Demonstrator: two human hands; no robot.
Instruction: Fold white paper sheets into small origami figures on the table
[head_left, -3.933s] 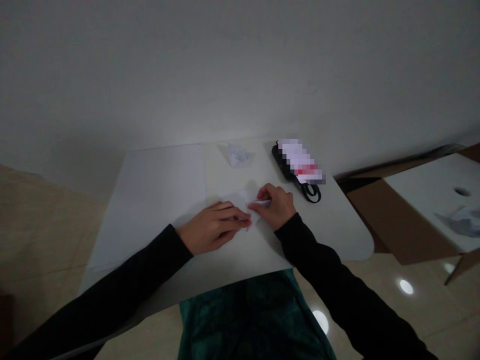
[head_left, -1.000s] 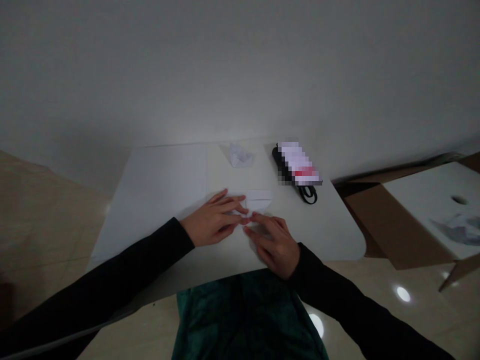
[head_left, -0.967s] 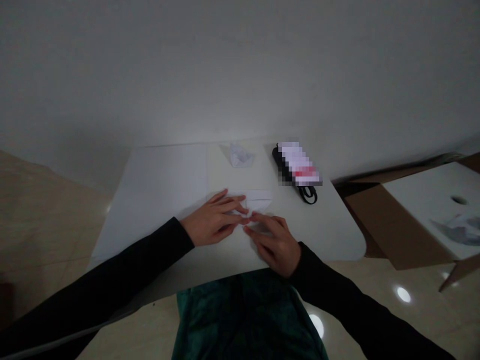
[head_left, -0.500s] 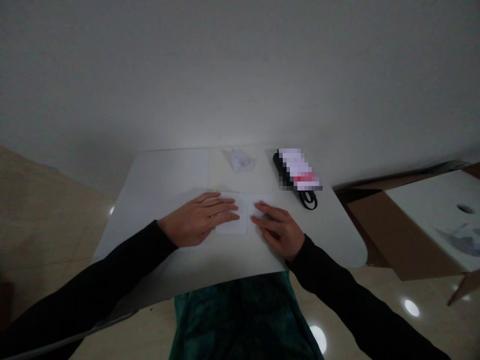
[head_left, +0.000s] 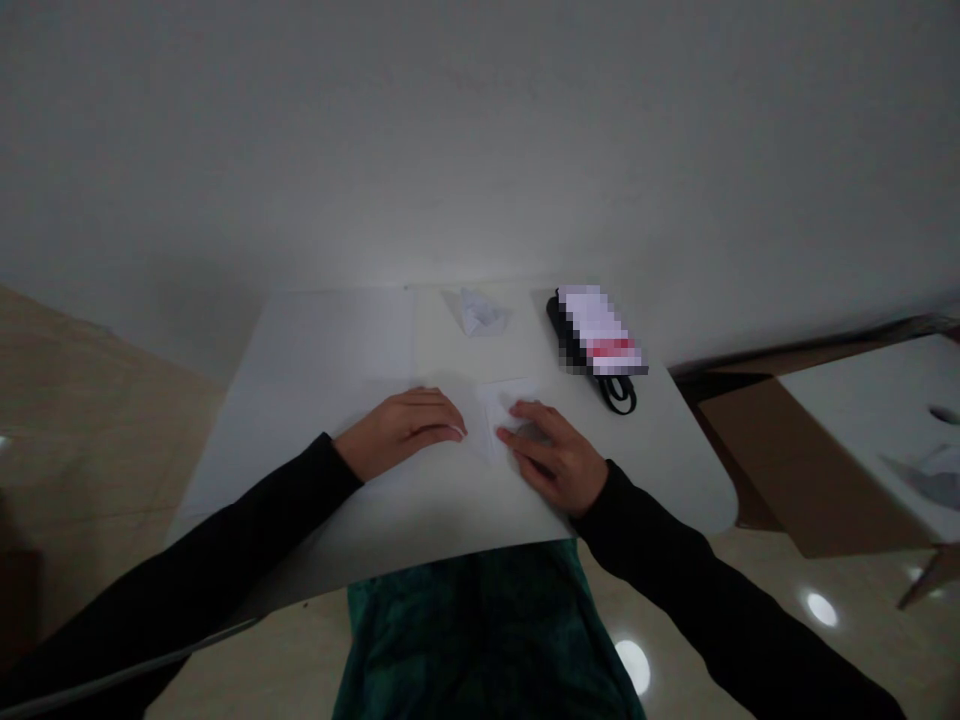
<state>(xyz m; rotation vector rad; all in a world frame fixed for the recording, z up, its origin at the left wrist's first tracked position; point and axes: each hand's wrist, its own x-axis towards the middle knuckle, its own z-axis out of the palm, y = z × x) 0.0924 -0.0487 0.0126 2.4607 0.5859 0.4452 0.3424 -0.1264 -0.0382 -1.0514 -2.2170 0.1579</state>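
Note:
A small folded sheet of white paper (head_left: 504, 392) lies on the white table in front of me. My left hand (head_left: 405, 428) is at its left side, fingers and thumb brought together in a pinch on the paper's left part, with a bit of white at the fingertips. My right hand (head_left: 553, 455) rests on the right part of the paper. Its fingers are spread and press the sheet down, hiding some of it. A folded piece of white paper (head_left: 481, 312) stands behind, near the wall.
A black case with a strap (head_left: 619, 393) lies at the back right, its top blurred out. Large white sheets (head_left: 330, 340) cover the table's left side. An open cardboard box (head_left: 817, 470) and a second white table (head_left: 885, 400) stand to the right.
My left hand has gone from lying flat on the paper to pinching its left part, which has lifted and folded toward the right. My right hand has hardly moved.

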